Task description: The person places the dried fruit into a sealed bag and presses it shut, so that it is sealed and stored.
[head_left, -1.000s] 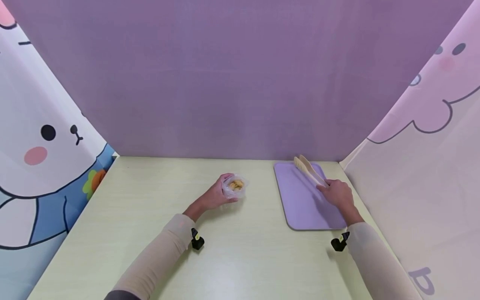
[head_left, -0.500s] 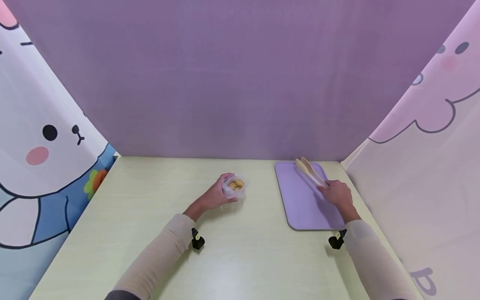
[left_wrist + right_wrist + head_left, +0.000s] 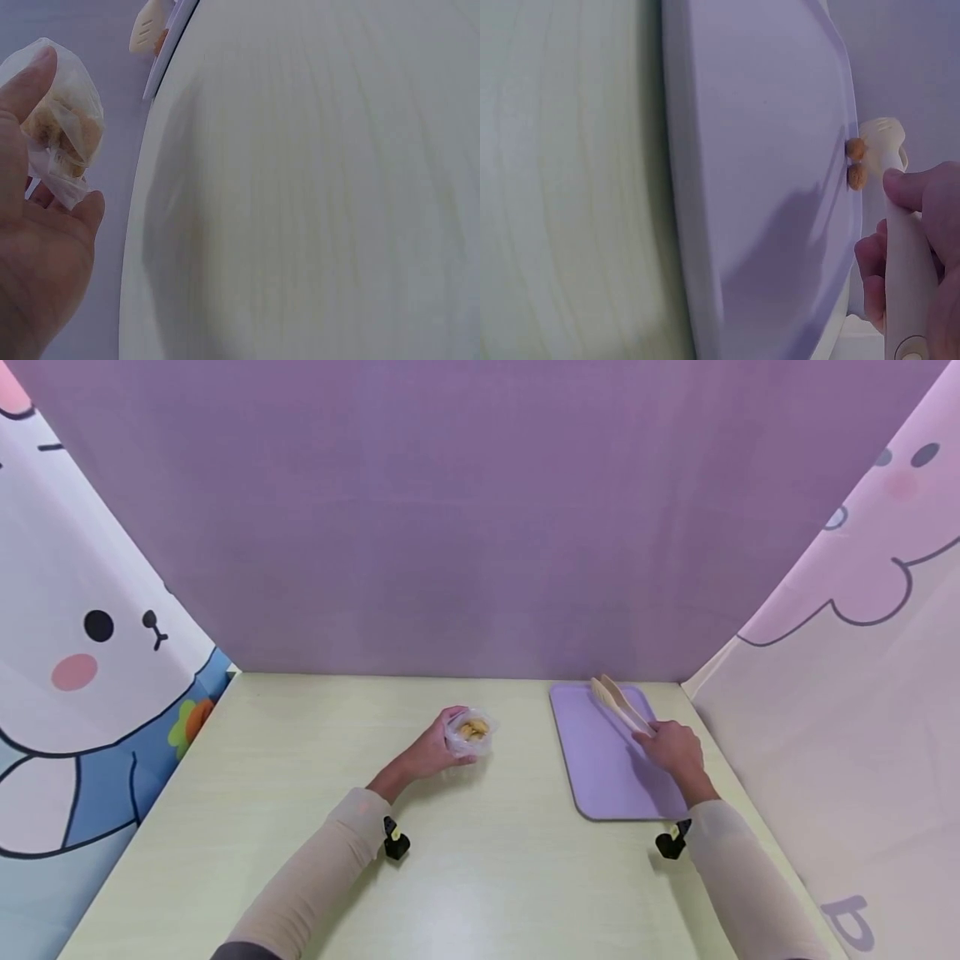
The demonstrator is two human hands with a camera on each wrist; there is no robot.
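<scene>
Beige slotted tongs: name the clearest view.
Head view: both arms of the beige slotted tongs show, from tips to right hand. The right wrist view shows them partly covered by the hand; left wrist, only a slotted end.

Near the far right corner of the desk (image 3: 480, 877) lies the tray (image 3: 592, 768), tongs (image 3: 619, 709) above it, bag (image 3: 482, 742) to its left.

Soft shadows, faint glare, wrist views perhaps hazy
</scene>
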